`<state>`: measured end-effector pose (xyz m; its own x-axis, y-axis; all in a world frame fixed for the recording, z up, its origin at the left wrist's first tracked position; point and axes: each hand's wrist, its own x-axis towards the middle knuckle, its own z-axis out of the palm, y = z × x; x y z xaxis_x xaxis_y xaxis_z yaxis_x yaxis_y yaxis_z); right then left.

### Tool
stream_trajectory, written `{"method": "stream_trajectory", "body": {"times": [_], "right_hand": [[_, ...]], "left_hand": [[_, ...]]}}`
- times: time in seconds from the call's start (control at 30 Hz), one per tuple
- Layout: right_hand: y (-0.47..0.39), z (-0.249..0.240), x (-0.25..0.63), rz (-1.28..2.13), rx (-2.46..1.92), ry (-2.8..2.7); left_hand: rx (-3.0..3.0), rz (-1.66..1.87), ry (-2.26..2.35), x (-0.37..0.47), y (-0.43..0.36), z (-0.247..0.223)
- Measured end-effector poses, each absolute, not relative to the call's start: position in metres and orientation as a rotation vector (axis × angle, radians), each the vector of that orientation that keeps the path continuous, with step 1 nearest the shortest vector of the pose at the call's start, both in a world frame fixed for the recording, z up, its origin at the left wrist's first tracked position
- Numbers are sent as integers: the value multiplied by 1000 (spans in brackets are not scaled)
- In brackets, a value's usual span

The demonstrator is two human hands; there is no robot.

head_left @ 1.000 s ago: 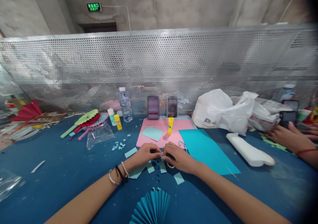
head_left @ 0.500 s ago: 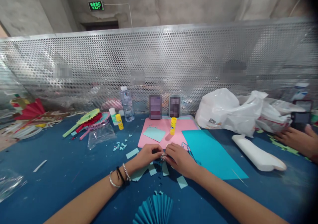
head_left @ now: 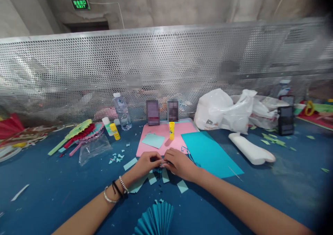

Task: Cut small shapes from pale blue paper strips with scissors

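Observation:
My left hand [head_left: 148, 164], with bracelets at its wrist, meets my right hand [head_left: 180, 165] over the table. The fingertips of both are pinched together, and what lies between them is too small and covered to make out. Pale blue paper pieces [head_left: 152, 178] lie under and around my hands. Closer to me is a teal pleated paper fan [head_left: 156, 219]. Just beyond my fingers, pink paper [head_left: 142, 149] carries a pale blue sheet [head_left: 153, 141] and an upright yellow glue stick [head_left: 171, 131]. A larger teal sheet [head_left: 212, 155] lies right of my right hand.
Left are folded paper fans [head_left: 80, 137], more glue sticks [head_left: 114, 131] and a water bottle [head_left: 122, 112]. White plastic bags [head_left: 217, 111], a white elongated object [head_left: 251, 151], a dark phone [head_left: 285, 121] and green scraps [head_left: 273, 139] are on the right. A perforated metal screen [head_left: 161, 61] stands behind.
The view has turned right, so everything sits further left. Another person's hand has left the green scraps at right. My two hands keep their pinched pose.

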<state>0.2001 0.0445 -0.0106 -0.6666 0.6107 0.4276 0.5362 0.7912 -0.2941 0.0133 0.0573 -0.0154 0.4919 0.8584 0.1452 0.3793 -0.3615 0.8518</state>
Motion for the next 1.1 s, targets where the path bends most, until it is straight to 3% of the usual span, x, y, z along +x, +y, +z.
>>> {"method": "stream_trajectory", "body": {"times": [1.1], "right_hand": [[59,-21,205,848,-927,-2193]], "left_hand": [[2211,813,1076,17,45,-2]]}}
